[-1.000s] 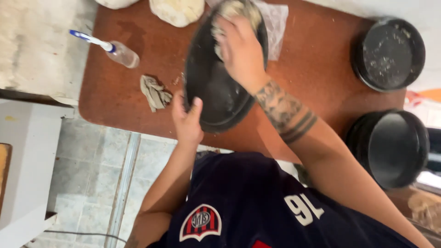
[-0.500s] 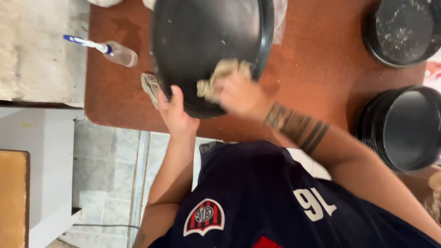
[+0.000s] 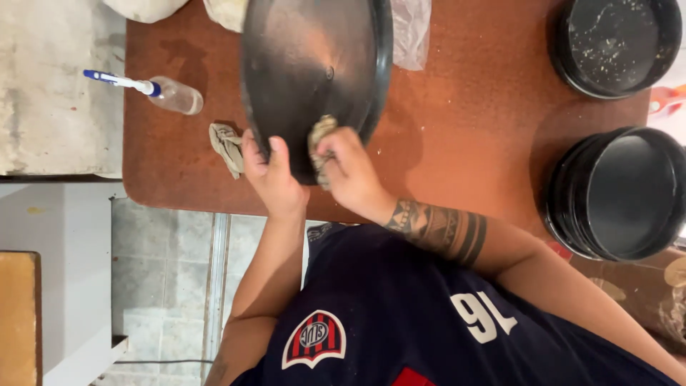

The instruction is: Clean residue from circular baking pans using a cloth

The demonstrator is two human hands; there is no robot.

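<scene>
A large round black pan (image 3: 314, 71) is held tilted over the reddish-brown table (image 3: 471, 136), its near rim down by the two hands and its far rim up at the top edge of the view. The left hand (image 3: 271, 179) is clamped on that near rim, with the thumb laid flat on the pan's dark face and the other fingers hidden behind the edge. Just beside it, the right hand (image 3: 350, 175) is closed around a crumpled beige rag (image 3: 319, 139), and the rag is pressed against the pan's face right at the fingertips, close to the lower rim. The two hands are nearly touching, with only the rag and a strip of pan seen between them. A tattooed band is seen on the right forearm, and a dark blue shirt fills the lower part of the view. A second scrap of cloth (image 3: 227, 146) is left lying on the table just to the side of the left hand, partly tucked under the pan's rim. Further off, at the table's edge, a small clear bottle (image 3: 171, 94) with a blue and white nozzle is laid on its side. Well apart on the other side, a stack of black pans (image 3: 618, 193) is set near the table's corner, and another black pan (image 3: 614, 44) speckled with crumbs is placed beyond it. A clear plastic bag (image 3: 411, 32) is seen behind the held pan.
</scene>
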